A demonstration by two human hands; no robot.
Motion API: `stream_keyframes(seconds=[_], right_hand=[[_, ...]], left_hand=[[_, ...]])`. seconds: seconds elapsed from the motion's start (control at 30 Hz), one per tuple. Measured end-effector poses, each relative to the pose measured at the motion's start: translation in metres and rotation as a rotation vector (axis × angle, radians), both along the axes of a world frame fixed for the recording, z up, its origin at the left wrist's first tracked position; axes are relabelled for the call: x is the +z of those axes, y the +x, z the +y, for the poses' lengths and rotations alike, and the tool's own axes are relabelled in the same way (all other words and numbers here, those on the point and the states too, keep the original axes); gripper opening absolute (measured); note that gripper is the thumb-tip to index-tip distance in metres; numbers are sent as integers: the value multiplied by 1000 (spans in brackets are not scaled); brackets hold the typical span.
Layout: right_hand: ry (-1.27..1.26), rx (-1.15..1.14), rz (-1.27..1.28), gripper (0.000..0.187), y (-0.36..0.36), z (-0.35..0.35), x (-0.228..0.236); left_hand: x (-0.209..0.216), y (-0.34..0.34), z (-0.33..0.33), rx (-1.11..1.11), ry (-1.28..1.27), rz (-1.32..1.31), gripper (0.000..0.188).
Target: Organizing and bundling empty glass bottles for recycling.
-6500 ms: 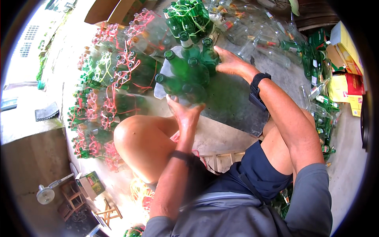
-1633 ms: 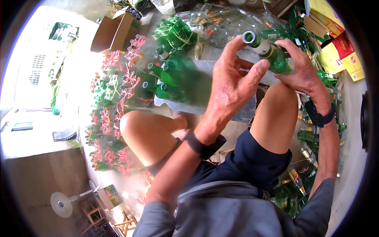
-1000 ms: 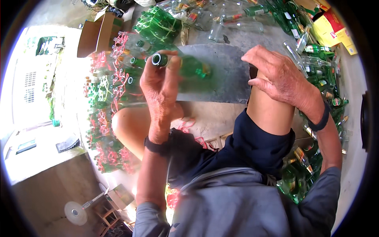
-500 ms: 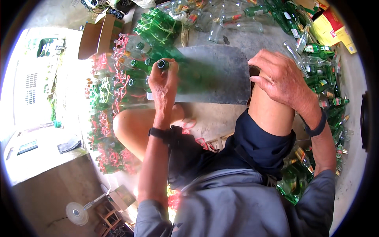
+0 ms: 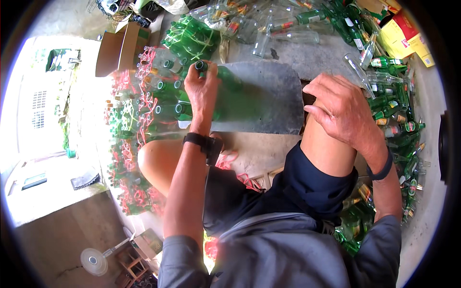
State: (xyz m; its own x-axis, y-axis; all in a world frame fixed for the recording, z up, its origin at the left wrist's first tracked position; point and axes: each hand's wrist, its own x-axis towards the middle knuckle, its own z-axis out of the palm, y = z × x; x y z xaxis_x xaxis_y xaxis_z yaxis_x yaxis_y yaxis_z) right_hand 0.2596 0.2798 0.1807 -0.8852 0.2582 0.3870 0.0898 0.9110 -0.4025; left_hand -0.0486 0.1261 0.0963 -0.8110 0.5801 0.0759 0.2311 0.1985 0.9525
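My left hand (image 5: 201,93) is closed around the neck of a green glass bottle (image 5: 200,66), whose open mouth faces up. Several other green bottles (image 5: 180,108) stand close beside it at the left end of a dark flat board (image 5: 276,93). A hazy smear over the image hides the lower parts of these bottles. Above my right knee, my right hand (image 5: 338,108) hangs with its fingers bent and apart, holding nothing. It is nearest to the board's right end.
Bundles of bottles tied with pink string (image 5: 128,149) fill the left side. Beyond the board sits a green-strapped bundle (image 5: 192,37), with a cardboard box (image 5: 117,50) to its left. Loose clear bottles (image 5: 297,36) lie at the far side, and green ones (image 5: 384,98) pile up on the right.
My left hand has moved slightly away from me with the bottle, toward the standing ones. The right hand keeps its pose above the knee, and the whole view has shifted a little.
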Motion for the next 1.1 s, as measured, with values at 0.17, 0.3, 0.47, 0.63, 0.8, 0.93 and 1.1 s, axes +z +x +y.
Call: stream_keyframes(seconds=[0.17, 0.3, 0.47, 0.63, 0.8, 0.93, 1.1], right_hand=[[18, -17, 11, 35, 1, -1, 0], [17, -23, 3, 34, 1, -1, 0], [10, -27, -6, 34, -1, -2, 2], [10, -36, 20, 33, -1, -3, 1], [66, -56, 44, 26, 15, 3, -11], [111, -77, 18, 20, 5, 0, -20], [48, -125, 236, 19, 24, 10, -22]], left_hand=[[-8, -8, 11, -5, -15, 34, 18], [-16, -15, 16, -16, -8, 51, 18], [-27, -21, 22, -6, -16, 91, 19], [-22, -19, 31, -11, -37, 81, 19], [-25, -16, 41, -65, -97, 134, 26], [-32, -38, 24, -8, -63, 50, 20], [-34, -30, 34, 7, -155, 39, 27]])
